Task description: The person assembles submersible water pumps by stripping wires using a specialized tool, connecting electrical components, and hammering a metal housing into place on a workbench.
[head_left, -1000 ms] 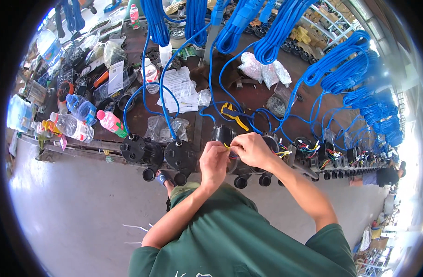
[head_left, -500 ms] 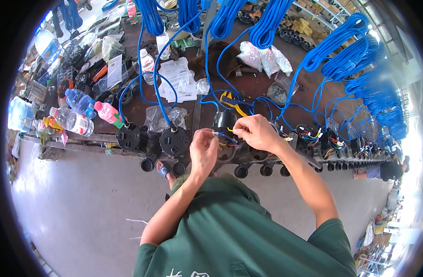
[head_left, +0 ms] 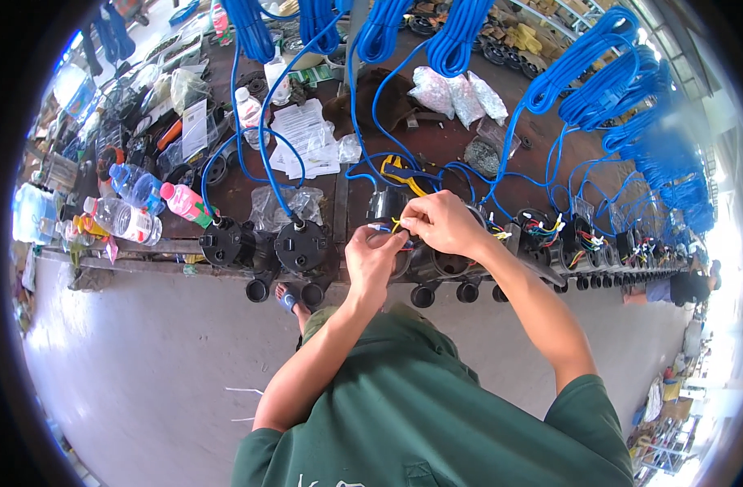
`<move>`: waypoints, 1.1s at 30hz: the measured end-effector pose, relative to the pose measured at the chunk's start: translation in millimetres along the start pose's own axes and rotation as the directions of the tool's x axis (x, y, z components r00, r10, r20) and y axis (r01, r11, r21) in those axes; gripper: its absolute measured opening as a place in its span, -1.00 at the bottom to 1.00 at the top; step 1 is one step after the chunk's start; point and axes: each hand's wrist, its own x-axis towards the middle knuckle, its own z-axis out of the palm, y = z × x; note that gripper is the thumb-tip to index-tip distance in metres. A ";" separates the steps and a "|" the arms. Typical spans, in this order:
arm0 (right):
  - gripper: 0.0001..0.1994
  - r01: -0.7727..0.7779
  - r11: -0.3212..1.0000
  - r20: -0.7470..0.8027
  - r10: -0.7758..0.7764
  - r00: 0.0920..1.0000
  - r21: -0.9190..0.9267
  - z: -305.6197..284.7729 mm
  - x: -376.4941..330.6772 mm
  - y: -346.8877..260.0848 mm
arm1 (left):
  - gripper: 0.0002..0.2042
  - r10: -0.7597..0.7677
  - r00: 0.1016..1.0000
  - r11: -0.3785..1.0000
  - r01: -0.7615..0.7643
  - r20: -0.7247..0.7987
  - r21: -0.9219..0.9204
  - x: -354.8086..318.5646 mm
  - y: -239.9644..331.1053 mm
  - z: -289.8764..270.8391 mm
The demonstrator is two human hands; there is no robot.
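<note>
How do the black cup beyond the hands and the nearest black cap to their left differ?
The cup shows its curved side; the cap turns its round face to the camera. The cap closes a housing; the cup is fitted on none. Both are black and meet a blue cable.

Cable coils [head_left: 450, 45] and seemingly pliers [head_left: 405, 174] suggest a workshop.

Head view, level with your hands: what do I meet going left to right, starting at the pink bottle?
Pink bottle → two black capped housings → left hand → right hand → coloured wires.
</note>
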 end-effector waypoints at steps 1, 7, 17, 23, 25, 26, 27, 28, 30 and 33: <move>-0.82 -0.014 1.000 0.002 0.015 1.000 -0.012 -2.2 1.0 1.3 | -0.78 -0.020 1.000 1.000 0.020 0.020 -0.015 3.1 -2.2 -2.7; -0.85 -0.058 0.997 -0.207 0.046 0.977 -0.049 -30.6 1.9 18.7 | -0.89 -0.090 0.996 0.992 0.090 0.012 -0.091 8.8 -12.2 -36.7; -0.80 -0.032 0.988 -0.329 0.080 0.941 0.148 -72.7 -0.4 6.2 | -0.85 0.166 0.947 0.960 -0.219 0.275 0.175 18.9 -5.1 -11.3; -0.78 -0.056 0.976 -0.334 0.125 0.934 0.209 -80.4 11.1 1.8 | -0.82 -0.025 0.927 0.993 -0.019 0.375 0.112 24.3 5.6 -6.4; -0.79 -0.073 0.966 -0.302 0.149 0.942 0.248 -80.1 12.2 7.0 | -0.88 -0.061 0.926 0.997 0.037 0.374 0.072 26.9 9.4 -8.9; -0.80 -0.082 0.959 -0.283 0.161 0.946 0.271 -80.1 11.5 6.5 | -0.90 -0.078 0.925 0.997 0.064 0.373 0.050 28.0 11.5 -10.5; -0.81 -0.094 0.951 -0.261 0.175 0.950 0.295 -79.0 10.8 8.0 | -0.91 -0.096 0.923 0.995 0.093 0.372 0.028 28.7 12.3 -12.9; -0.81 -0.075 0.940 -0.261 0.168 0.951 0.334 -74.8 11.7 15.5 | -0.85 -0.127 0.911 0.991 0.128 0.392 0.024 31.6 10.4 -16.8; -0.81 -0.088 0.948 -0.262 0.172 0.949 0.305 -71.7 12.2 26.1 | -0.81 -0.109 0.913 0.991 0.130 0.392 -0.029 29.3 9.7 -19.4; -0.80 -0.093 0.959 -0.248 0.162 0.955 0.267 -62.2 9.3 41.5 | -0.78 -0.082 0.937 0.991 0.112 0.339 -0.070 25.5 7.6 -17.0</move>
